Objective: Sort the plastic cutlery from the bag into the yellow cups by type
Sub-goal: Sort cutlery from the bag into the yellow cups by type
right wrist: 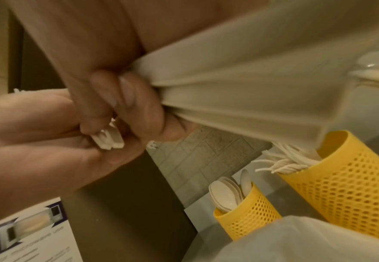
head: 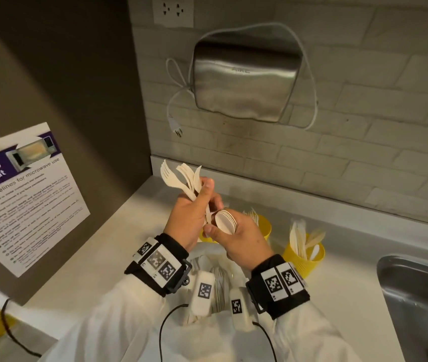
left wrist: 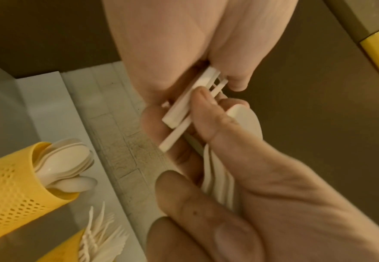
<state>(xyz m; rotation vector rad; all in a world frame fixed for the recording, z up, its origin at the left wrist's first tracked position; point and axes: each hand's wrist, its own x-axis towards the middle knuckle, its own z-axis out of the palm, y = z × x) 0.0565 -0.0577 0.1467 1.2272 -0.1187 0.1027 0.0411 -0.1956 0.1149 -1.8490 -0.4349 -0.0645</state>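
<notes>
In the head view my left hand (head: 202,197) grips a bunch of white plastic forks (head: 181,178) by the handles, tines up. My right hand (head: 220,231) holds a stack of white spoons (head: 226,222) just below it, and the two hands touch. In the left wrist view the fork handles (left wrist: 190,99) cross the left palm, and the spoons (left wrist: 246,120) lie in my right fingers. Behind the hands stand three yellow mesh cups: one with spoons (right wrist: 246,218), one with forks (head: 262,226), one with knives (head: 304,259). The white bag (head: 207,259) lies under my wrists.
A steel sink (head: 416,296) is sunk into the counter at the right. A dark cabinet side with a microwave notice (head: 25,194) closes off the left. A tiled wall with a metal hand dryer (head: 244,82) and a dangling plug stands behind the cups.
</notes>
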